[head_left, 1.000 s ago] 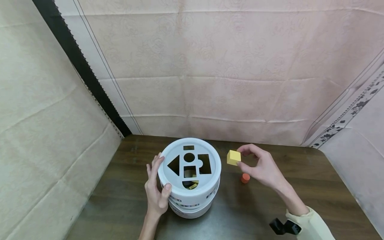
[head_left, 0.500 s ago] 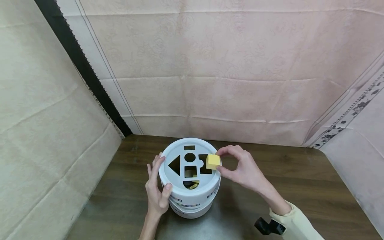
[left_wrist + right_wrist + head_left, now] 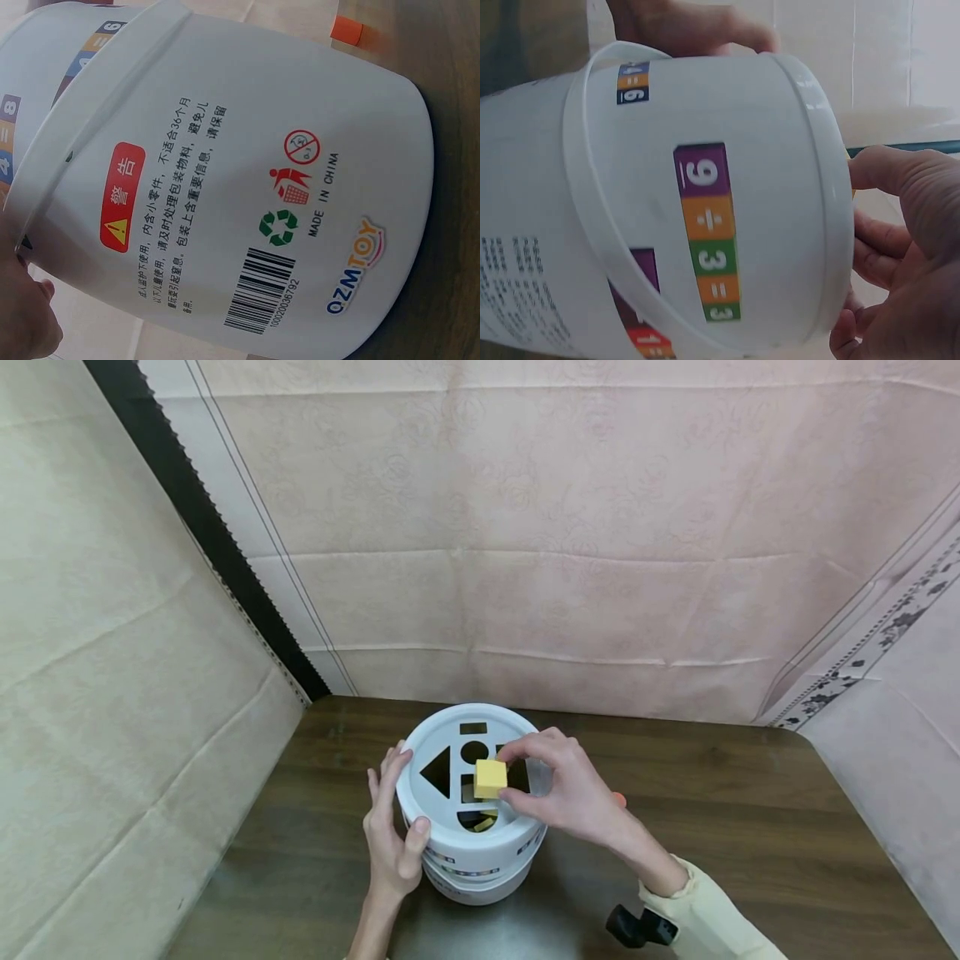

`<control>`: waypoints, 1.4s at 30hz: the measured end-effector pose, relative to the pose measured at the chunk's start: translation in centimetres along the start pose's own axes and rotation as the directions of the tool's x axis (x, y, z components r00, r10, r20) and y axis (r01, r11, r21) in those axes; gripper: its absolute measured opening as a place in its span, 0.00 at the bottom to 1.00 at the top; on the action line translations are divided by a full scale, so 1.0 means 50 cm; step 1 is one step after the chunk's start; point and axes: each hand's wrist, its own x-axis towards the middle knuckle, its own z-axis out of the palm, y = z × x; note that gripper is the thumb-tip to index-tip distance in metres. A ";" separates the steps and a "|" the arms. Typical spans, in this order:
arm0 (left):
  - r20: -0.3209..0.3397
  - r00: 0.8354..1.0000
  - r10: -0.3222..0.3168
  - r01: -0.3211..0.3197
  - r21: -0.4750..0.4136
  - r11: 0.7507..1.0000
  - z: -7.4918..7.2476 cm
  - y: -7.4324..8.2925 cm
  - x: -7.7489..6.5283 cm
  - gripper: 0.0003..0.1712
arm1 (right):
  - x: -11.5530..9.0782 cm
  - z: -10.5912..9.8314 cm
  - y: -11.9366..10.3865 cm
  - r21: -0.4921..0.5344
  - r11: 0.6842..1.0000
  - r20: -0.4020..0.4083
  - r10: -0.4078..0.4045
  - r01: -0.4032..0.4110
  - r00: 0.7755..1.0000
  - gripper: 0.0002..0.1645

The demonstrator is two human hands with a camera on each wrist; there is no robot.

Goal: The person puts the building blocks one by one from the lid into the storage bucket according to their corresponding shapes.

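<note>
A white bucket (image 3: pixel 480 860) stands on the table, its lid (image 3: pixel 438 818) cut with several shaped holes. My left hand (image 3: pixel 393 835) holds the bucket from the left, thumb and fingers spread round the lid's edge. Over the square hole, my right hand (image 3: pixel 562 785) pinches a yellow cube (image 3: pixel 490 778) between thumb and fingers. The cube overlaps that hole in the head view and hides part of it. In the right wrist view, only a sliver of yellow shows past the lid's edge, beside the right fingers (image 3: pixel 885 169). Yellow pieces (image 3: pixel 483 824) show inside through the half-round hole.
A small orange-red cylinder (image 3: pixel 619 799) lies on the brown wooden table (image 3: pixel 712 810), mostly behind the right hand. The bucket's white handle (image 3: pixel 585 172) hangs against its side. Pale cloth (image 3: pixel 585 527) hangs behind the table and along both sides.
My right hand has carried the yellow cube leftward, from beside the bucket to above the lid's square hole. The left hand has stayed on the bucket.
</note>
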 end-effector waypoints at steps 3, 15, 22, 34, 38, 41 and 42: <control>0.004 1.000 -0.008 0.008 0.002 1.000 0.000 0.000 0.000 0.40 | 0.005 0.010 -0.004 0.000 1.000 0.003 -0.021 0.021 1.000 0.22; 0.003 1.000 -0.016 0.016 0.005 1.000 0.000 0.000 0.000 0.39 | 0.009 0.027 -0.004 -0.011 1.000 0.025 -0.016 0.016 1.000 0.21; 0.004 1.000 -0.021 0.021 0.007 1.000 0.000 0.000 -0.001 0.39 | 0.009 0.028 -0.005 -0.017 1.000 0.031 -0.007 0.007 1.000 0.21; 0.008 0.999 -0.033 0.033 0.011 0.999 -0.001 0.001 0.000 0.38 | 0.011 0.030 0.000 -0.024 1.000 0.036 -0.007 0.008 0.999 0.20; 0.004 1.000 -0.031 0.031 0.007 0.999 -0.001 0.001 -0.001 0.38 | 0.010 0.030 0.000 -0.037 0.999 0.037 -0.012 0.013 0.999 0.21; -0.001 1.000 -0.014 0.014 0.002 1.000 0.001 0.001 0.000 0.38 | 0.005 0.024 0.003 -0.027 0.999 0.015 -0.022 0.023 1.000 0.20; -0.003 1.000 -0.007 0.007 0.000 1.000 0.001 0.001 0.000 0.39 | 0.002 0.020 0.005 -0.022 0.999 0.001 -0.024 0.024 1.000 0.20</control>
